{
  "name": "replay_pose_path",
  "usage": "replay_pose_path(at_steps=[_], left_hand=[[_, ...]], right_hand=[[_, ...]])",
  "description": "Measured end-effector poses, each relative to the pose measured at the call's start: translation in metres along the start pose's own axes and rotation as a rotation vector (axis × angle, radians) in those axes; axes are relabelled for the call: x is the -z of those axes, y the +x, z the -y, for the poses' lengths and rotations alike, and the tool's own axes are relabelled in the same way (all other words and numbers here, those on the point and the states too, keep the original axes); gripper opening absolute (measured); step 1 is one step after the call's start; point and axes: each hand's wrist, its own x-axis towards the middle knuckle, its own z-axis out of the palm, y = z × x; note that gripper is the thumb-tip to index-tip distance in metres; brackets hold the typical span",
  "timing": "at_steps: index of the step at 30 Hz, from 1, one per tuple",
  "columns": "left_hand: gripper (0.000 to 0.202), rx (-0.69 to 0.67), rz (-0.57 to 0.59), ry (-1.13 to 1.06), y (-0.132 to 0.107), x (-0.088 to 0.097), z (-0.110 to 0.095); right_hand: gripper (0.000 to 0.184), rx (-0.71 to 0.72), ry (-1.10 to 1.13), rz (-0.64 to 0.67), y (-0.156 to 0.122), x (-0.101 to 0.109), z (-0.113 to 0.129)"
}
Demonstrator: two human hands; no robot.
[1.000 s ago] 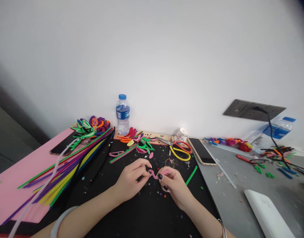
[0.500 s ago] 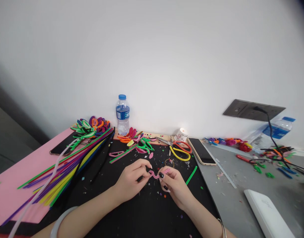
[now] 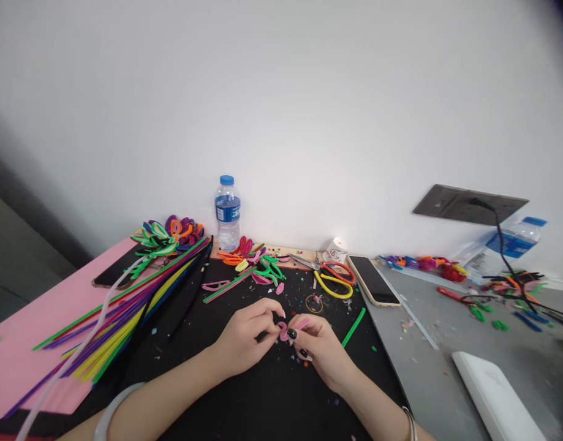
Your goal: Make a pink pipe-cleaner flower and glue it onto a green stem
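A pink pipe cleaner (image 3: 283, 332) is bent into a tight wave between my two hands, over the black mat (image 3: 263, 398). My left hand (image 3: 249, 337) pinches one end of it between thumb and fingers. The other side is gripped by my right hand (image 3: 320, 352), its dark-nailed thumb pressing on the strand; a straight tail sticks out above those fingers. Just beyond my hands lie a loose pink petal-shaped piece (image 3: 280, 288) and a thin wire ring (image 3: 314, 303). A short green pipe cleaner (image 3: 353, 327) rests right of my right hand.
Scissors (image 3: 334, 285) with red and yellow handles lie near a paper cup (image 3: 336, 250) and a phone (image 3: 373, 282). Bundled pipe cleaners (image 3: 125, 312) cover the left side. A water bottle (image 3: 227, 214) stands against the wall. At right are a white power bank (image 3: 495, 395) and a black cable (image 3: 504, 245).
My hands have drawn slightly closer together, the right one shifting left. The pink pipe cleaner's wave has become tighter and more curled.
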Motion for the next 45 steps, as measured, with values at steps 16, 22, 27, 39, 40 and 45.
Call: replay_pose_path(at_steps=[16, 22, 27, 39, 40, 45], left_hand=[[0.016, 0.061, 0.017, 0.004, 0.001, 0.001, -0.002], [0.009, 0.149, 0.003, 0.04, 0.002, 0.002, -0.004], [0.006, 0.16, 0.007, 0.02, 0.004, 0.004, -0.006], [0.005, 0.138, 0.022, 0.012, 0.001, 0.002, -0.003], [0.005, 0.137, 0.018, 0.013, 0.001, 0.002, -0.003], [0.007, 0.137, 0.012, 0.041, 0.002, 0.003, -0.003]], right_hand=[[0.016, -0.006, 0.034, -0.03, 0.0, -0.001, 0.002], [0.016, -0.005, 0.188, -0.064, 0.0, 0.001, 0.005], [0.014, -0.03, 0.314, -0.035, 0.001, 0.007, 0.002], [0.011, -0.119, 0.473, 0.005, 0.0, 0.007, -0.001], [0.011, -0.125, 0.477, 0.012, 0.0, 0.006, 0.0], [0.014, -0.126, 0.499, -0.045, 0.0, 0.003, 0.002]])
